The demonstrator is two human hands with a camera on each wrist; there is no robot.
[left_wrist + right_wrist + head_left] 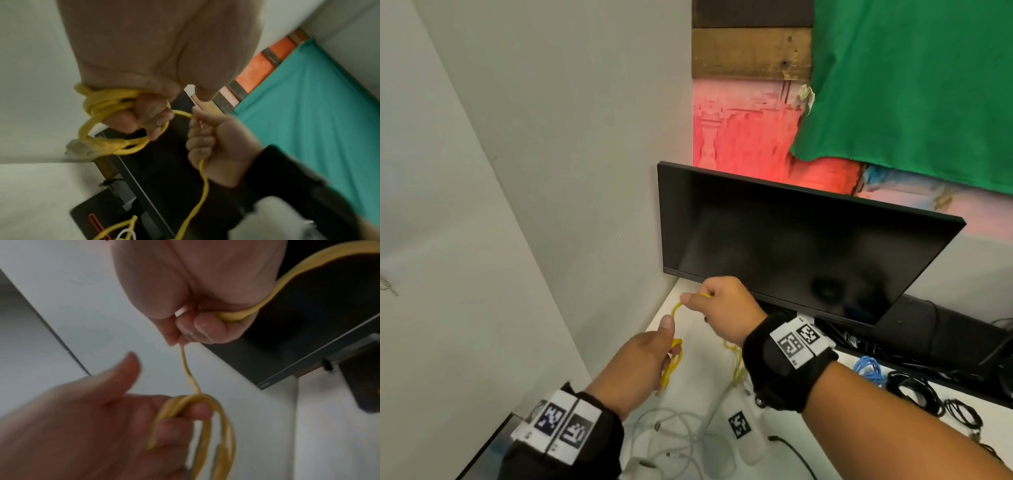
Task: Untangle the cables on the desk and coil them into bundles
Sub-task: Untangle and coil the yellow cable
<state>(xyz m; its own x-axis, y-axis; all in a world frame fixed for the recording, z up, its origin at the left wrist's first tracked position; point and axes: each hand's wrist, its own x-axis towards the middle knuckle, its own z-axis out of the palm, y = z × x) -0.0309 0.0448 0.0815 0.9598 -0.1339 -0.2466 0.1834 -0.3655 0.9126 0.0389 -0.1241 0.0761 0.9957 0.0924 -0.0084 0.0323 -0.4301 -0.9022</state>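
Observation:
A yellow cable (674, 363) is partly wound into loops that hang from my left hand (650, 356), whose fingers curl round the coil (107, 104) while the thumb sticks up. Its clear plug (78, 148) dangles under the loops. My right hand (717, 305), higher and just in front of the monitor, pinches the free strand (185, 360) running up from the coil (197, 402). The rest of the yellow cable (738, 366) trails down under the right wrist to the white desk (698, 346).
A black monitor (791, 240) stands close behind the hands, a white wall at the left. White cables (671, 431) lie tangled at the near edge. At the right are a blue cable bundle (868, 368) and coiled black cables (914, 390).

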